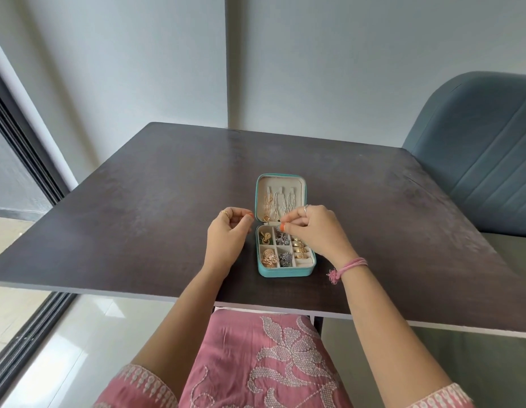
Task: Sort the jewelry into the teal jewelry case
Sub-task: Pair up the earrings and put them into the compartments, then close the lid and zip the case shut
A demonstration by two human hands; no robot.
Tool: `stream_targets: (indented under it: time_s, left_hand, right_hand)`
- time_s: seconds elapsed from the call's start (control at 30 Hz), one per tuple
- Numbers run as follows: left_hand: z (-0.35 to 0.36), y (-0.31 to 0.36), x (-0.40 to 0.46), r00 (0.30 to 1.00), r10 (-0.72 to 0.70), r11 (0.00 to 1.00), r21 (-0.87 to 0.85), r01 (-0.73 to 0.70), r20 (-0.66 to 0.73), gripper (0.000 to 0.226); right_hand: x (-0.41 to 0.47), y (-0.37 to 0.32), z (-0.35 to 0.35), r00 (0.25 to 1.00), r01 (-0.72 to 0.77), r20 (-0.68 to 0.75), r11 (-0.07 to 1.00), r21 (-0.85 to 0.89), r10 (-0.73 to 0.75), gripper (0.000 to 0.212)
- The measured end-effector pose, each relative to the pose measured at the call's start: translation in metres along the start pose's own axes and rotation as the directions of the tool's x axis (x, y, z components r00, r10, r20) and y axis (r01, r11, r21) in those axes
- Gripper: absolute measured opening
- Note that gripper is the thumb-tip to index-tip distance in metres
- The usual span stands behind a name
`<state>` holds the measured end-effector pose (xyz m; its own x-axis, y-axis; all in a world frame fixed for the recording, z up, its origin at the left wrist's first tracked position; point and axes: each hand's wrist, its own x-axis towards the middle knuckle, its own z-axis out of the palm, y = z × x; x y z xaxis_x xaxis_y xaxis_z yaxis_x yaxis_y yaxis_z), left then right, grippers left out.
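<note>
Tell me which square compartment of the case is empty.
None clearly: all four hold jewelry. Only the near end of the ring rolls in the teal case looks bare.

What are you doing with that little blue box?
A person sits at a dark table sorting jewelry into an open teal jewelry case. Its lid lies flat with chains hanging inside. The lower compartments already hold gold pieces, silver pieces and a row of gold rings. The right hand pinches a tiny piece, too small to identify, near the hinge. The left hand hovers beside the case with fingers curled, seemingly holding nothing.
</note>
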<state>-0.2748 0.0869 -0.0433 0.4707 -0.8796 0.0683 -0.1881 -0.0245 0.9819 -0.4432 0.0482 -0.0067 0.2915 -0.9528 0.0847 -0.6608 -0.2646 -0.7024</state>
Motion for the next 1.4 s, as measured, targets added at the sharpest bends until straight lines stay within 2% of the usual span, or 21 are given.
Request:
stream_targets:
  time_s: [0.3,0.43,0.57,0.63,0.73,0.8,0.9,0.97,1.03,1.17,1.27,1.33,1.4]
  left_hand:
    - [-0.001,-0.001,-0.001,1.000,0.003,1.000,-0.005,-0.003,0.006,0.005]
    - [-0.001,0.000,-0.001,1.000,-0.001,1.000,0.000,0.001,0.010,0.005]
    - [-0.002,0.001,-0.001,1.000,-0.016,0.999,-0.044,0.016,0.010,0.005]
    - [-0.004,0.003,0.000,0.999,-0.043,0.989,-0.139,0.044,0.006,0.006]
    - [-0.007,0.006,0.001,0.993,-0.115,0.927,-0.356,0.117,0.027,0.012]
    - [-0.005,0.008,-0.001,0.984,-0.166,0.868,-0.464,0.177,0.066,0.020]
    - [0.003,0.010,-0.007,0.969,-0.218,0.795,-0.556,0.244,0.115,0.038]
    - [0.009,0.012,-0.010,0.962,-0.244,0.767,-0.584,0.266,0.118,0.044]
    - [0.016,0.014,-0.009,0.956,-0.271,0.739,-0.613,0.281,0.111,0.045]
    - [0.027,0.020,-0.008,0.949,-0.289,0.701,-0.647,0.300,0.127,0.036]
    - [0.035,0.022,-0.006,0.940,-0.310,0.673,-0.667,0.321,0.141,0.031]
    - [0.037,0.022,-0.004,0.938,-0.325,0.671,-0.668,0.321,0.123,0.035]
    - [0.038,0.022,0.000,0.933,-0.340,0.672,-0.665,0.327,0.116,0.039]
  right_hand:
    - [-0.001,-0.002,0.007,0.994,0.061,-0.084,0.993,-0.100,-0.070,0.012]
    - [-0.002,0.000,0.004,0.991,0.074,-0.111,0.995,-0.060,-0.081,0.012]
    - [-0.004,0.006,-0.010,0.984,0.071,-0.174,0.985,0.158,-0.043,0.009]
    - [-0.004,0.010,-0.016,0.972,0.089,-0.233,0.954,0.286,-0.021,0.012]
    - [-0.002,0.016,-0.020,0.938,0.071,-0.322,0.838,0.541,0.128,0.014]
    - [-0.001,0.021,-0.018,0.898,0.055,-0.343,0.703,0.709,0.276,0.014]
    - [-0.001,0.027,-0.007,0.888,0.023,-0.230,0.460,0.888,0.399,0.036]
    - [-0.002,0.028,0.003,0.916,-0.041,-0.126,0.403,0.914,0.381,0.048]
    - [-0.002,0.025,0.011,0.932,-0.086,-0.071,0.409,0.908,0.354,0.055]
    - [-0.003,0.018,0.016,0.947,-0.108,-0.047,0.454,0.884,0.317,0.061]
    - [-0.003,0.016,0.020,0.967,-0.112,-0.016,0.486,0.867,0.253,0.052]
    - [0.000,0.016,0.021,0.974,-0.104,-0.004,0.466,0.879,0.225,0.045]
    - [0.004,0.017,0.020,0.974,-0.093,-0.009,0.431,0.897,0.228,0.048]
